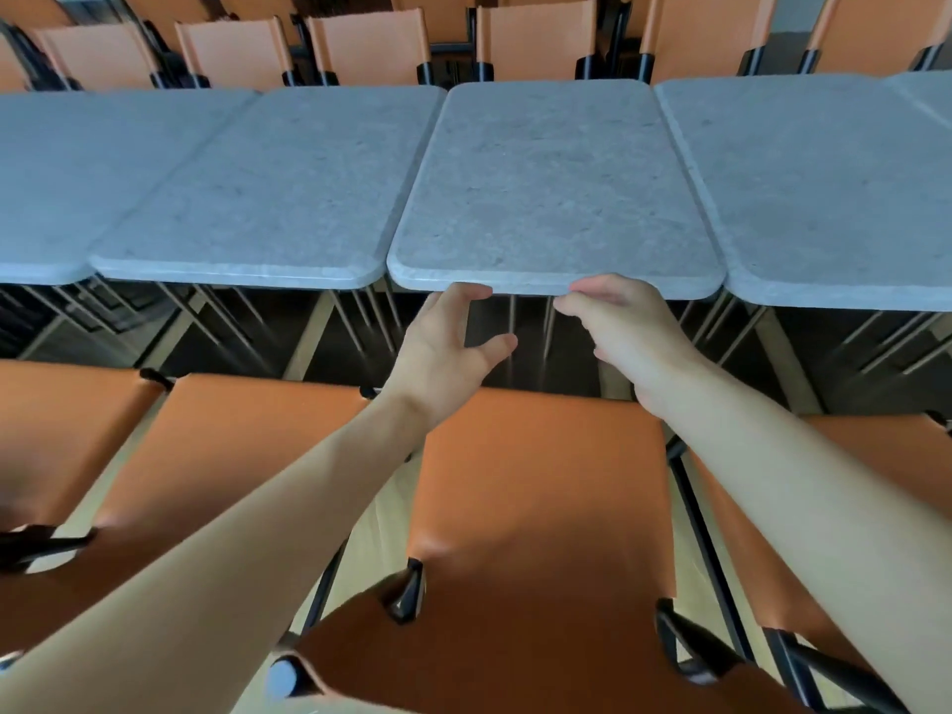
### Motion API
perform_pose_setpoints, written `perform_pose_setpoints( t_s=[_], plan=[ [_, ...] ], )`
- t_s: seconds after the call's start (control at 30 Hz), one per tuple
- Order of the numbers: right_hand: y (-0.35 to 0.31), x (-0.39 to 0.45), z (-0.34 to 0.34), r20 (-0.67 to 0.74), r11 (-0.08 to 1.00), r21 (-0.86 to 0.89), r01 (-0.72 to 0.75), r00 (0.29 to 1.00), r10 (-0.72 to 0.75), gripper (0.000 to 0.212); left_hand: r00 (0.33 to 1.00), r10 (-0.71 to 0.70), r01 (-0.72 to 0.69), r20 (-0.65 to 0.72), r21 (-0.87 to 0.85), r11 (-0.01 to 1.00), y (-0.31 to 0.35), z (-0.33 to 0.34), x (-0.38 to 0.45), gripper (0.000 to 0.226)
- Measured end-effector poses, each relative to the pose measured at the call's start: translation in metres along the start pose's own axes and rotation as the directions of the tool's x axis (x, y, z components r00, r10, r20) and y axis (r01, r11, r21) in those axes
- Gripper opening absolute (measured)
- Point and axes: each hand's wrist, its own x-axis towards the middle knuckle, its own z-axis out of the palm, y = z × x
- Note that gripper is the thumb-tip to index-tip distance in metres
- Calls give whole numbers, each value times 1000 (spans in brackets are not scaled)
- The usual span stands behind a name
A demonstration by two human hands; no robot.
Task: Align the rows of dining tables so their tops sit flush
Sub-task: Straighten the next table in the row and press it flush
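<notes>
A row of grey stone-topped dining tables runs left to right. The middle table [554, 188] is straight ahead, its sides close against the left table [268, 198] and the right table [824, 198]. Its near edge lies a little nearer to me than the left table's edge. My left hand [448, 353] touches the underside of that near edge with its fingertips, thumb spread well below. My right hand [623, 327] pinches the same edge, with fingers on top and one beneath.
Orange leather chairs with black frames stand close in front of me [541, 507] and to both sides, and my arms reach over them. More orange chairs [371, 43] line the far side. Another table [62, 188] continues the row at the left. Metal table legs show underneath.
</notes>
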Motion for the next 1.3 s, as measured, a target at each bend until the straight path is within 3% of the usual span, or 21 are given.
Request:
perform_pose_setpoints(
  t_s=[0.13, 0.4, 0.87, 1.3],
  plan=[
    [-32, -66, 2, 59, 996, 87, 14, 998, -19, 28, 996, -64, 55, -58, -153, 987, 26, -29, -56, 48],
    [-90, -188, 6, 141, 979, 194, 56, 986, -84, 27, 989, -91, 53, -118, -292, 955, 67, -93, -162, 37],
    [-136, -381, 38, 240, 950, 260, 171, 942, -235, 24, 968, -54, -35, -244, -347, 937, 111, -204, -365, 29],
    [-162, -445, 88, 338, 926, 272, 262, 875, -347, 21, 923, -118, -28, -367, -369, 929, 91, -276, -425, 35]
  ],
)
